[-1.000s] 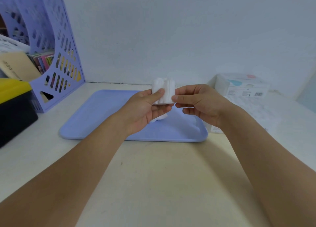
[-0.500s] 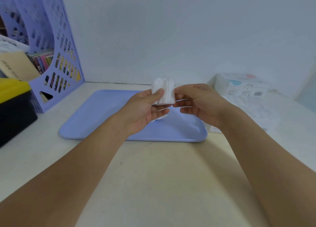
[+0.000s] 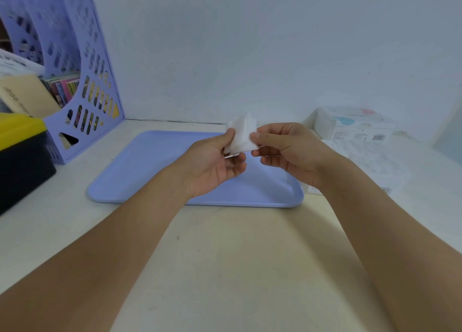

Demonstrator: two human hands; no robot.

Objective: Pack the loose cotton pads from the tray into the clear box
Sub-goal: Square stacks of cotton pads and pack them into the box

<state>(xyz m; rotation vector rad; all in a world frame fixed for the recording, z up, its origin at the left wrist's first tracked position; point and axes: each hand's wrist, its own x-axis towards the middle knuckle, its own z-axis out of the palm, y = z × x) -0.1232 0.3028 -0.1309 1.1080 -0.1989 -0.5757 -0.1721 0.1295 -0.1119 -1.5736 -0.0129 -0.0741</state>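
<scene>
Head view shows the left hand [image 3: 215, 165] and right hand [image 3: 290, 151] pinching a pad stack [image 3: 241, 136] above the tray [image 3: 150, 171], possibly inside a clear box, so square the edges, keeping the grip light.

Smooth matt plastic tray [image 3: 155, 171]
</scene>
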